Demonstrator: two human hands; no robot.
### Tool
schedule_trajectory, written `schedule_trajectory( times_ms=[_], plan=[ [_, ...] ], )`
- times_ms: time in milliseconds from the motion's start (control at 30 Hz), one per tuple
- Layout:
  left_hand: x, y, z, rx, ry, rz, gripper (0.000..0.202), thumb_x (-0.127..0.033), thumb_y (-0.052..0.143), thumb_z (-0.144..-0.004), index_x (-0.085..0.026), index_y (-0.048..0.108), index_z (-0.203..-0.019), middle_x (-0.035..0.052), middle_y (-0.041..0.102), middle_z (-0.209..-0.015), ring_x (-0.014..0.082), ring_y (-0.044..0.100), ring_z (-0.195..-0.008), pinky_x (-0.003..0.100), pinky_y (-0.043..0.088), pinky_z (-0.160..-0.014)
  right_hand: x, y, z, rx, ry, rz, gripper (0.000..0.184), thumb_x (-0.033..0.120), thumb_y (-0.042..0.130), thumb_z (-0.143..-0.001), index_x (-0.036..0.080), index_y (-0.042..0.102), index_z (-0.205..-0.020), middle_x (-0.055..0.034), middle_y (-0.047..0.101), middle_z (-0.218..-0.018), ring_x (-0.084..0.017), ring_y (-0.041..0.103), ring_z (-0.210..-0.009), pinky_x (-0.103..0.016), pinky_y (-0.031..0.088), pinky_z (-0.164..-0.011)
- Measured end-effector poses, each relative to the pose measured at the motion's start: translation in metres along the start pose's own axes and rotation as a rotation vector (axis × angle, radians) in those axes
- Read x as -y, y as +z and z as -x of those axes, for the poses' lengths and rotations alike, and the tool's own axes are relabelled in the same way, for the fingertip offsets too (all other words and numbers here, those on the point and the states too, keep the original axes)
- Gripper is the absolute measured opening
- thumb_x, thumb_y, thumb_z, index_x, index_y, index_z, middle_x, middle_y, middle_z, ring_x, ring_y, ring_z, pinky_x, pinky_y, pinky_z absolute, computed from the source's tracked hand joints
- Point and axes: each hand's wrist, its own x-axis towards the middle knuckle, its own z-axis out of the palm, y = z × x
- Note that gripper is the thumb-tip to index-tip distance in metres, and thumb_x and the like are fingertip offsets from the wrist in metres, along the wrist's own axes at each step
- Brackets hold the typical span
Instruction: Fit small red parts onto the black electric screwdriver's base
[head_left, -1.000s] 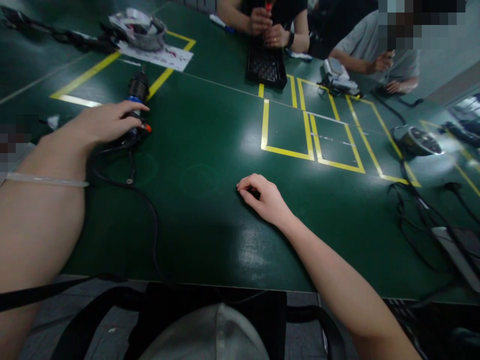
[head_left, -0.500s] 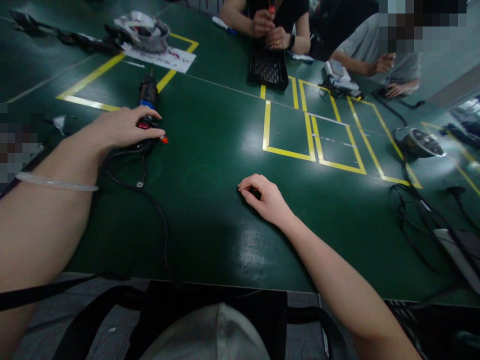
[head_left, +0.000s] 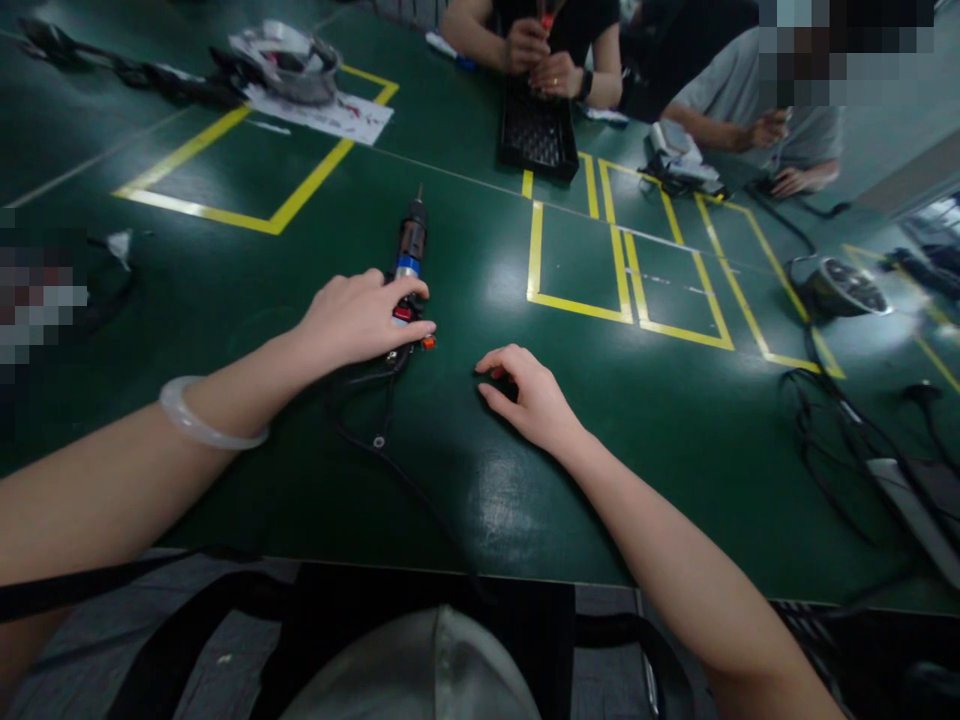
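Here, the left hand [head_left: 356, 318] grips a driver [head_left: 410, 250], bit pointing away, on or just above the green tabletop [head_left: 480, 260]; nearby, the right hand [head_left: 531, 395] rests loosely curled, thumb parted from fingers.

Here's my left hand [head_left: 358, 318] covering part of the power screwdriver [head_left: 412, 240]; my right arm [head_left: 660, 530], cut off at four o'clock; contents of that metal bowl [head_left: 819, 295], three o'clock, too blurred to call!

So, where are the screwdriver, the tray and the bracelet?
Screwdriver [head_left: 407, 266]: head view, on the blue band around its body.
Tray [head_left: 535, 166]: head view, on its near wall.
Bracelet [head_left: 202, 429]: head view, on its pale band.
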Motion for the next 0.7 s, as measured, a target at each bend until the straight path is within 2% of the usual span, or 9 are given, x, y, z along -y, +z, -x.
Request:
schedule_trajectory(
  times_ms=[167, 300, 533, 700],
  plan=[
    [-0.037, -0.001, 0.022, -0.007, 0.075, -0.066, 0.064, -0.069, 0.042, -0.093, -0.032, 0.053, -0.145, 0.0143, 0.061, -0.117, 0.0338, 0.063, -0.104, 0.041, 0.044, -0.09, 0.005, 0.005, -0.002, -0.011, 0.003, 0.123, 0.022, 0.02, 0.064, -0.089, 0.021, 0.057, -0.109, -0.0086, 0.061, -0.111, -0.023, 0.057, -0.097, -0.038, 0.049, -0.087],
    [-0.053, 0.002, 0.036, -0.064, 0.176, -0.095, 0.059, -0.064, 0.043, -0.096, -0.03, 0.056, -0.142, 0.0142, 0.062, -0.109, 0.0324, 0.065, -0.1, 0.04, 0.045, -0.087, 0.008, 0.01, -0.003, -0.002, -0.002, 0.234, 0.024, 0.023, 0.066, -0.088, 0.02, 0.056, -0.109, -0.0097, 0.062, -0.11, -0.026, 0.056, -0.099, -0.04, 0.048, -0.086],
    [-0.057, 0.009, 0.042, -0.128, 0.331, -0.055, 0.048, -0.042, 0.031, -0.103, -0.029, 0.06, -0.139, 0.0118, 0.064, -0.101, 0.0274, 0.065, -0.089, 0.04, 0.045, -0.082, 0.01, 0.015, -0.004, 0.008, -0.004, 0.301, 0.021, 0.027, 0.066, -0.086, 0.021, 0.056, -0.104, -0.0094, 0.062, -0.105, -0.027, 0.053, -0.097, -0.04, 0.047, -0.083],
    [-0.055, 0.01, 0.041, -0.117, 0.333, -0.045, 0.048, -0.041, 0.031, -0.103, -0.029, 0.058, -0.141, 0.0116, 0.065, -0.104, 0.0265, 0.065, -0.088, 0.04, 0.045, -0.083, 0.011, 0.013, -0.004, 0.047, -0.01, 0.304, 0.011, 0.023, 0.06, -0.089, 0.021, 0.057, -0.1, -0.0077, 0.062, -0.101, -0.025, 0.052, -0.094, -0.038, 0.045, -0.082]
  ],
)
